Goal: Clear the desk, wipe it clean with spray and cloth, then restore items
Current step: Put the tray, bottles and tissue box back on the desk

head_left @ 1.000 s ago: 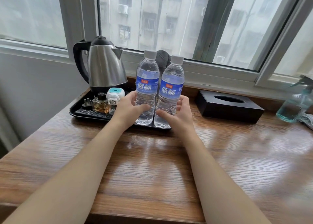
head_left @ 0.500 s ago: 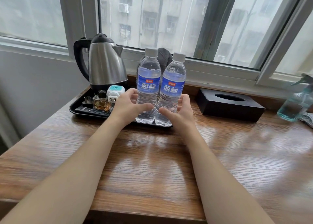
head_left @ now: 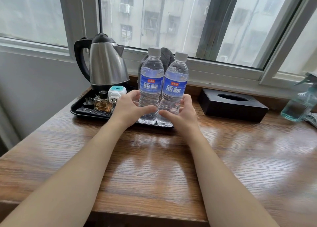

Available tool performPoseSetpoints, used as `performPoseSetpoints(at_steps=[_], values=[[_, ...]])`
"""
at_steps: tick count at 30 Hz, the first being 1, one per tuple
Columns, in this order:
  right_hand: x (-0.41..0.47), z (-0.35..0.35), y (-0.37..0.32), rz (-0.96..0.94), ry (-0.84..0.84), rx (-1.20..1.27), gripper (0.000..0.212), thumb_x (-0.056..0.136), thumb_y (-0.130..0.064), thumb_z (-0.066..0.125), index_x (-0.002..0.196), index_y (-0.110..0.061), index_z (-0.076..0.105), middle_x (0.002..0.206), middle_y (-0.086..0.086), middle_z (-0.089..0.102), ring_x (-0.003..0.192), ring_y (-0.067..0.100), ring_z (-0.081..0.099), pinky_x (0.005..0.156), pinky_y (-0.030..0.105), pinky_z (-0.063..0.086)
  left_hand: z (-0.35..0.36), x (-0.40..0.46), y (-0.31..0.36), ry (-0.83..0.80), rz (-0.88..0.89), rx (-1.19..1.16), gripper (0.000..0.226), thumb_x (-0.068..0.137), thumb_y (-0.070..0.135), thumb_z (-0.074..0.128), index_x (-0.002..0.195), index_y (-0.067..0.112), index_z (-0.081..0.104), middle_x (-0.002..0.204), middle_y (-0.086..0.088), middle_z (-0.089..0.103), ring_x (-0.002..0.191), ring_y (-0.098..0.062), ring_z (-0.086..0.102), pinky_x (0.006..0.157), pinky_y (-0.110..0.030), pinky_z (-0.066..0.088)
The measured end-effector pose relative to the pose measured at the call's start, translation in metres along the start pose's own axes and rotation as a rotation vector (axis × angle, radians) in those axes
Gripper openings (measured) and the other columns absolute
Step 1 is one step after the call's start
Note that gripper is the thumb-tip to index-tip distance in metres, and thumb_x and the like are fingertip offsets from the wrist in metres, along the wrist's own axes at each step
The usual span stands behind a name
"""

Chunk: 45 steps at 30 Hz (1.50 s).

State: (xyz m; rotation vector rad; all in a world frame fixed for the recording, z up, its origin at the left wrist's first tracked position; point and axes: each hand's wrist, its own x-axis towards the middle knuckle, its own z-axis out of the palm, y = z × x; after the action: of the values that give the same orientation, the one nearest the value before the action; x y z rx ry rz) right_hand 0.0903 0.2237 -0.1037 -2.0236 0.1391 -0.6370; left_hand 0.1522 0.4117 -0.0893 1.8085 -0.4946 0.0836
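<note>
Desk (head_left: 154,166): bare wood nearest the hands.
Left hand (head_left: 127,109): curled round left bottle (head_left: 151,86).
Right hand (head_left: 182,114): curled round right bottle (head_left: 174,89).
Bottles: upright, touching, at tray (head_left: 75,110) front-right edge.
Kettle (head_left: 106,63): behind-left.
Tissue box (head_left: 231,106): right, apart.

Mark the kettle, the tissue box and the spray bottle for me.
kettle (head_left: 108,67), head view, steel body
tissue box (head_left: 229,110), head view, front wall
spray bottle (head_left: 298,104), head view, clear body at right edge

Glossy wood-grain desk (head_left: 154,166), brushed-metal kettle (head_left: 107,67)
</note>
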Motion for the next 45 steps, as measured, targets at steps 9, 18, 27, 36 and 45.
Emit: performPoseSetpoints(at_steps=[9, 18, 27, 36, 45], values=[[0.003, 0.002, 0.004, 0.0, 0.001, -0.014, 0.065, 0.053, -0.059, 0.081, 0.106, -0.045, 0.046, 0.115, -0.009, 0.065, 0.103, 0.017, 0.069, 0.09, 0.049, 0.058, 0.0, 0.0, -0.001, -0.007, 0.031, -0.014, 0.043, 0.069, 0.025, 0.089, 0.106, 0.032, 0.067, 0.1, 0.011, 0.075, 0.088, -0.008, 0.072, 0.09, -0.042, 0.057], [0.003, 0.002, 0.005, -0.028, 0.006, -0.003, 0.06, 0.056, -0.056, 0.082, 0.103, -0.047, 0.046, 0.112, -0.012, 0.066, 0.101, 0.016, 0.07, 0.09, 0.05, 0.058, 0.001, 0.0, -0.002, 0.002, 0.037, 0.006, 0.049, 0.07, 0.028, 0.089, 0.113, 0.025, 0.067, 0.101, 0.01, 0.074, 0.088, -0.01, 0.072, 0.089, -0.043, 0.057], [0.002, 0.003, 0.005, -0.035, 0.024, -0.022, 0.065, 0.06, -0.055, 0.085, 0.112, -0.042, 0.048, 0.115, -0.009, 0.067, 0.107, 0.016, 0.068, 0.096, 0.047, 0.056, 0.002, -0.002, -0.007, 0.002, 0.043, 0.004, 0.06, 0.059, 0.05, 0.084, 0.114, 0.032, 0.066, 0.101, 0.012, 0.074, 0.093, -0.01, 0.071, 0.09, -0.045, 0.057], [-0.011, -0.003, -0.007, 0.066, 0.012, -0.03, 0.062, 0.071, -0.027, 0.094, 0.116, -0.03, 0.051, 0.11, -0.008, 0.07, 0.092, 0.003, 0.069, 0.079, 0.021, 0.055, -0.004, -0.009, 0.006, -0.045, -0.043, 0.116, 0.056, 0.07, 0.035, 0.087, 0.119, 0.035, 0.061, 0.101, 0.016, 0.072, 0.093, 0.0, 0.068, 0.093, -0.037, 0.055], [0.018, -0.042, -0.079, 0.189, -0.133, -0.062, 0.059, 0.075, -0.046, 0.087, 0.12, -0.036, 0.049, 0.115, -0.015, 0.064, 0.106, 0.009, 0.064, 0.09, 0.032, 0.051, -0.044, 0.017, 0.087, -0.278, -0.154, 0.427, 0.062, 0.073, 0.043, 0.084, 0.125, 0.031, 0.054, 0.097, 0.012, 0.063, 0.084, -0.007, 0.061, 0.076, -0.022, 0.047]])
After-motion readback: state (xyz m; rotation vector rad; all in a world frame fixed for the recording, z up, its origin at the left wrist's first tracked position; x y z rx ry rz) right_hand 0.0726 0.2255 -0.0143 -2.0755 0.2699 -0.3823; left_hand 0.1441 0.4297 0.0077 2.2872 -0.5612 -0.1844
